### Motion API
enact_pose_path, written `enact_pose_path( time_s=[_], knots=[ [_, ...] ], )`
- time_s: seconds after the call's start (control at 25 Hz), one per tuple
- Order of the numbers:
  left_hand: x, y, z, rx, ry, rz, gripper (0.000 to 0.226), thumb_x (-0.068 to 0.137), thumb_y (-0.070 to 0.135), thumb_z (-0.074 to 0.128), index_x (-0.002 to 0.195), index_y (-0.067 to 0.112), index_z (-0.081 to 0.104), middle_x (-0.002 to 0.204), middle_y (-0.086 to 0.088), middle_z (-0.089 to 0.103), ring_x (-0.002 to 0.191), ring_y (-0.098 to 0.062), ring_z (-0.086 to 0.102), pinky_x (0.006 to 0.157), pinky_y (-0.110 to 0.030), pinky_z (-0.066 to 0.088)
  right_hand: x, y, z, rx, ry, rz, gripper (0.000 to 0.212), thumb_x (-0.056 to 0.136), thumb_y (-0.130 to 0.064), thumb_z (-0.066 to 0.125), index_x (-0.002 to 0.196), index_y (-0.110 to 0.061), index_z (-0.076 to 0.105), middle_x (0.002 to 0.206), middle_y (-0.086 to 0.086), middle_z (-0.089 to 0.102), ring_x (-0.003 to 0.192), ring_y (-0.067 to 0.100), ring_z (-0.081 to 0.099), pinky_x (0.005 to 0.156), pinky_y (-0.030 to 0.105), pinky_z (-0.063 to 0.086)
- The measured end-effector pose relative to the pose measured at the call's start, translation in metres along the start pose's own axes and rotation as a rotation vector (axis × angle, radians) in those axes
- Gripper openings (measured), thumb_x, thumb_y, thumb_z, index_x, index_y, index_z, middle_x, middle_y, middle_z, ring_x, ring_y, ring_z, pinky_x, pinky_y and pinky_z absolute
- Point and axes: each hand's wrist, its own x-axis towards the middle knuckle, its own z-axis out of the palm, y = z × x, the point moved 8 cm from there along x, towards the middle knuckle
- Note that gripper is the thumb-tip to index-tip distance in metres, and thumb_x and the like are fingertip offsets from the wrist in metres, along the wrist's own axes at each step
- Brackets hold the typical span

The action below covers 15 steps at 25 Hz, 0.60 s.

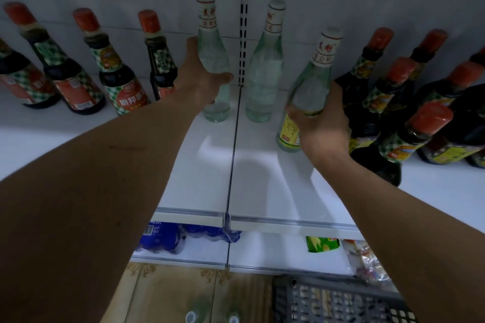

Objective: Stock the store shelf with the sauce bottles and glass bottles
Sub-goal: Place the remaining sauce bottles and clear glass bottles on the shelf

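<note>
Three clear green-tinted glass bottles stand or hang near the middle of the white shelf (262, 178). My left hand (202, 78) grips the left glass bottle (212, 55) around its body, with the base on the shelf near the back. The middle glass bottle (265, 71) stands alone and upright. My right hand (320, 123) holds the right glass bottle (312, 86), with its yellow label, tilted and close to the shelf surface. Dark sauce bottles with red caps line the back left (118, 78) and crowd the right (417, 136).
A slotted metal upright (244, 21) runs up the back wall between the shelf halves. The lower shelf holds blue bottles (162, 237) and snack packets (320, 244). A grey plastic crate (341, 301) sits on the tiled floor at the bottom right.
</note>
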Motion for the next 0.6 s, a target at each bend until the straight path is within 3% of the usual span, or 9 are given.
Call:
enact_pose_path(
  time_s=[0.2,0.4,0.48,0.6],
  knots=[
    [0.017,0.002,0.004,0.026,-0.012,-0.018,0.082,0.078,0.025,0.081,0.141,0.028,0.028,0.130,0.001,0.048,0.102,-0.022,0.051,0.058,-0.042,0.059,0.011,0.001,0.007,0.006,-0.042,-0.010,0.075,0.079,-0.041,0.074,0.141,-0.030,0.033,0.134,-0.003,0.055,0.119,0.023,0.056,0.101,0.043,0.047],
    [0.023,0.002,0.004,0.088,0.014,0.017,0.084,0.076,0.028,0.082,0.140,0.025,0.029,0.119,0.002,0.052,0.103,-0.022,0.054,0.082,-0.050,0.057,0.041,-0.012,0.024,0.054,-0.041,0.007,0.070,0.077,-0.025,0.076,0.134,-0.013,0.036,0.124,0.010,0.057,0.113,0.028,0.057,0.097,0.044,0.049],
    [0.025,0.001,0.004,0.111,0.006,0.016,0.084,0.076,0.030,0.082,0.140,0.024,0.028,0.127,-0.003,0.054,0.106,-0.025,0.055,0.084,-0.051,0.056,0.057,-0.015,0.028,0.000,-0.060,0.014,0.076,0.071,-0.033,0.075,0.134,-0.014,0.035,0.123,0.014,0.054,0.113,0.032,0.056,0.096,0.050,0.049],
    [0.026,0.002,0.004,0.151,0.004,0.033,0.085,0.076,0.031,0.081,0.140,0.023,0.026,0.131,-0.006,0.054,0.109,-0.028,0.056,0.084,-0.051,0.056,0.075,-0.019,0.033,-0.095,-0.152,0.036,0.074,0.081,-0.028,0.073,0.137,-0.013,0.028,0.129,0.017,0.046,0.117,0.034,0.052,0.098,0.053,0.048]
  ],
)
